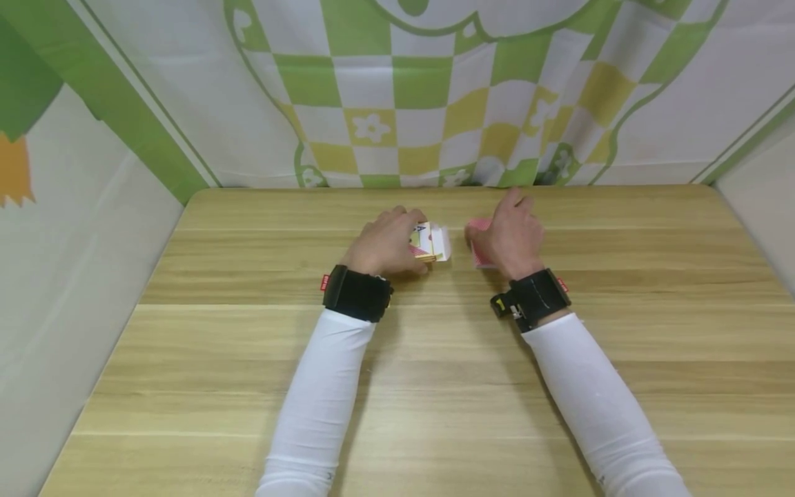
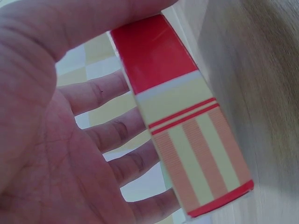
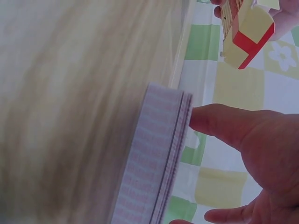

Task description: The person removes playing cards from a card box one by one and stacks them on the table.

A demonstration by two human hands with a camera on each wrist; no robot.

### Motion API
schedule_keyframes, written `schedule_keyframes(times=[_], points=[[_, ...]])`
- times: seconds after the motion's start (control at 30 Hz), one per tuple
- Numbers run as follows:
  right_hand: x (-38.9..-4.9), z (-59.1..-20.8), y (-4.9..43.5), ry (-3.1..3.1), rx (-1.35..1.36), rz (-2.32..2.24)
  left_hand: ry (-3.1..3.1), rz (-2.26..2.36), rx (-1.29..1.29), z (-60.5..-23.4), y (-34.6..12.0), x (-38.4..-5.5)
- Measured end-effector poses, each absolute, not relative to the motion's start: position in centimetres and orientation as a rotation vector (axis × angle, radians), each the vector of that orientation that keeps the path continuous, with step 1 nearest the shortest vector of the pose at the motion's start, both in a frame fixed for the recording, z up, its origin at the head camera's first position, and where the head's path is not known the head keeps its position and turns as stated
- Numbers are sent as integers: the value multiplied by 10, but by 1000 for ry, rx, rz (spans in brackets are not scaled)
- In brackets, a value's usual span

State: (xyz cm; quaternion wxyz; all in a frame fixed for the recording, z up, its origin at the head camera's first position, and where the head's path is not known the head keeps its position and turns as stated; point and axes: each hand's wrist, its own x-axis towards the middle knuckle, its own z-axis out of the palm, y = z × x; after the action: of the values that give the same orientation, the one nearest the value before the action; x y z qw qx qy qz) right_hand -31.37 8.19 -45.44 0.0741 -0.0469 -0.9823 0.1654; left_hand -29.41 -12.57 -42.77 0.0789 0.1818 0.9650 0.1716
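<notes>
My left hand [image 1: 388,241] holds a playing-card box [image 1: 437,243], thumb on one side and fingers on the other. In the left wrist view, the box [image 2: 184,116] shows a red, cream and striped side. Its flap end faces right, and a card face with an "A" shows on top. To the right, a deck of playing cards [image 1: 481,259] with reddish backs lies on the table, partly covered by my right hand [image 1: 512,238]. In the right wrist view, my thumb touches the upper edge of the deck [image 3: 152,154], while the other fingers are spread loosely and partly out of frame.
The wood-grain table [image 1: 422,386] reaches back to a green, white and yellow checked curtain [image 1: 422,90], close behind both hands. A pale wall panel [image 1: 81,276] borders the table on the left. Both wrists wear black camera straps.
</notes>
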Motion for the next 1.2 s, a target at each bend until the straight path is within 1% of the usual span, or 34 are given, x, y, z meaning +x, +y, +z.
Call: schedule_keyframes(times=[1.2], points=[[-314,-453,81,-3003,-125,460,2888,507,545,-428,-123,-293]])
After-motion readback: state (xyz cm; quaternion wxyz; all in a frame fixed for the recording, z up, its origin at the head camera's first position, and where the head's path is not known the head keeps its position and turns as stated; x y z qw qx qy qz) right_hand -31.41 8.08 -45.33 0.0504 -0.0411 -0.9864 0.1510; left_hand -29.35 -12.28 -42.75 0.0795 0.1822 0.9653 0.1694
